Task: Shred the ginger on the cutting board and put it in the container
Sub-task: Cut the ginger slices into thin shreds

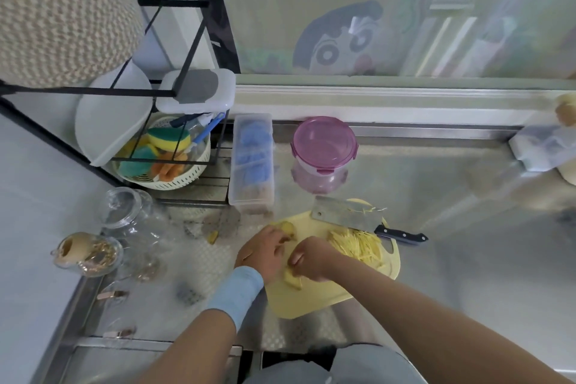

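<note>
Ginger slices [293,279] look light, stiff, probably slippery; right hand [310,259] pinches their far edge; left hand [265,251] lies beside; its grasp I cannot tell.

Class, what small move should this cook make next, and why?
Probably the right hand, now curled at the slices, should reach for the cleaver. It lies unheld at the board's far edge, and those slices are uncut beside the shreds.
</note>
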A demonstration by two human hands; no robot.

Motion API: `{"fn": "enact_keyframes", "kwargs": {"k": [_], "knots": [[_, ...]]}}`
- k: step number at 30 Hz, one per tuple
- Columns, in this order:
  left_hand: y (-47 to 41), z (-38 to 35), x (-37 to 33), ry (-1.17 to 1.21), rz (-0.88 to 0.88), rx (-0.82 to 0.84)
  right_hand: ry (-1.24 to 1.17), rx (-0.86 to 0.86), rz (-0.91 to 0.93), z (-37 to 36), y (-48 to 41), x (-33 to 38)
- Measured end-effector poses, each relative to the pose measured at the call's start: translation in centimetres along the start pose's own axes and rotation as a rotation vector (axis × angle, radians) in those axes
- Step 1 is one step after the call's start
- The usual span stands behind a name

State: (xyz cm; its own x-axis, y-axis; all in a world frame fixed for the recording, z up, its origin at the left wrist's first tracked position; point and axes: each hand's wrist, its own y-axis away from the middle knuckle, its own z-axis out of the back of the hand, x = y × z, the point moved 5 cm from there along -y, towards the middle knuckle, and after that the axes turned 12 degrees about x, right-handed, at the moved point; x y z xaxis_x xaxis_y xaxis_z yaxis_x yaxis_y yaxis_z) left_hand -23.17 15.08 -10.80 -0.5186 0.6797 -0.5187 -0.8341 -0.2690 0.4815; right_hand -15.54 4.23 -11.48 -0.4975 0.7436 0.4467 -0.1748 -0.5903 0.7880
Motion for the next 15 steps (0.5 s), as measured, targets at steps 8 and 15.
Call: {"fn": "enact_keyframes", "kwargs": {"k": [8,15], "knots": [[3.6,-4.5,1.7,-0.023,0.050,0.122,0.026,-0.221,0.020,-1.9,1.8,-0.4],[1.4,-3.7,-3.2,0.033,0.030,0.105,0.005,-0.447,-0.085,3.8,6.1,-7.1]]}}
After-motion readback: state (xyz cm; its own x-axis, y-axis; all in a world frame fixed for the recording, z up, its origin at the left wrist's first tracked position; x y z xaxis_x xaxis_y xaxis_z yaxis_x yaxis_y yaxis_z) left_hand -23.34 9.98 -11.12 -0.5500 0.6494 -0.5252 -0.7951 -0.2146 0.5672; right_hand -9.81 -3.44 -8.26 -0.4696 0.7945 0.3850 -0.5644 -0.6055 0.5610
